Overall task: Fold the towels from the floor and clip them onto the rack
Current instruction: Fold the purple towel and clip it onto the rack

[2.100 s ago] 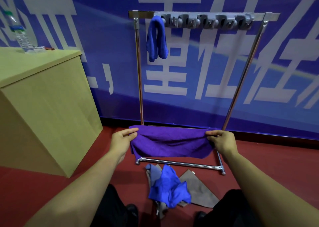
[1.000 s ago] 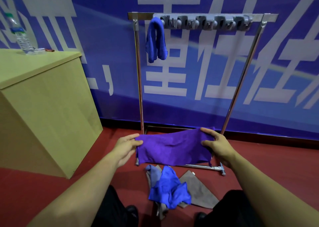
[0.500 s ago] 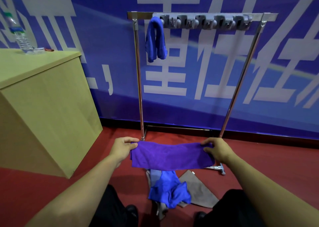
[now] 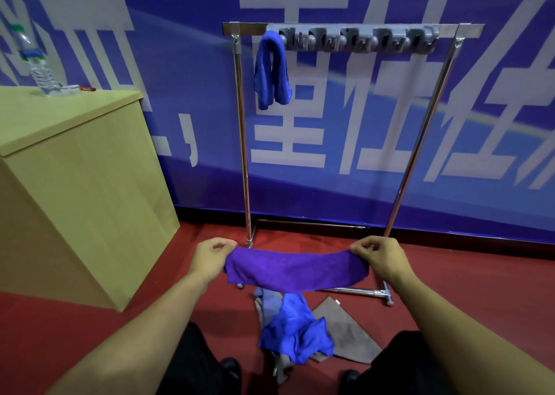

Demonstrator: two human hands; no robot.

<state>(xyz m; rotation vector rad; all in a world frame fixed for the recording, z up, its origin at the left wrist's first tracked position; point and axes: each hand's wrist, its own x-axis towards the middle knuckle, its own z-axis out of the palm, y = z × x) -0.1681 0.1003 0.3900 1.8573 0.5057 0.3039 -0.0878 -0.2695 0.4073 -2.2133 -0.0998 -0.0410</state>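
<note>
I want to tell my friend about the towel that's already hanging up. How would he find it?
Look at the metal rack standing against the blue wall. Under its top bar runs a row of grey clips, and the blue towel hangs folded from the leftmost one. It is the only towel up high; the others are in the hands or on the floor.

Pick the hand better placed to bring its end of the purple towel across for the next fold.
Either; marginally right. Left hand and right hand each pinch one end of the folded purple microfibre towel at equal height. The free grey plastic clips sit toward the right.
</note>
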